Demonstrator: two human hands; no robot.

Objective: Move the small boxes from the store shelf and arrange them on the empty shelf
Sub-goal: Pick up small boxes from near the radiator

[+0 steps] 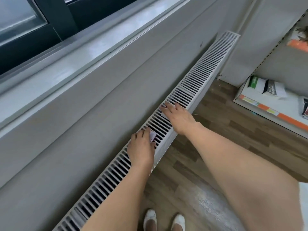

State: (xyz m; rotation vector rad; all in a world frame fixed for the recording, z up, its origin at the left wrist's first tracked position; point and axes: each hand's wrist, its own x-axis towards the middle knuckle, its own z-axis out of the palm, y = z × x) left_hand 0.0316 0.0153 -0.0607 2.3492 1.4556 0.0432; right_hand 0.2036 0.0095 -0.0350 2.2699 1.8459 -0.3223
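A radiator [166,124] runs under the window sill [66,60], and both hands work on its slatted top. The left hand [141,147] lies over the slats near the grille's front edge with a small box [153,136] pinched between curled fingers and thumb; only a pale corner with a dark stripe shows. Further along, the right hand [179,119] presses down with fingers fairly straight and spread over a second box [165,115], a white sliver peeking out at the wall side (whether the thumb has closed under it I cannot tell).

These boxes look like light, thin card: stiff enough to pinch across the two broad faces, easily crushed if squeezed hard, and likely to slide on the smooth slats.

At the far right a shelf [266,109] carries a few other boxes [266,85] behind its orange-striped front edge.
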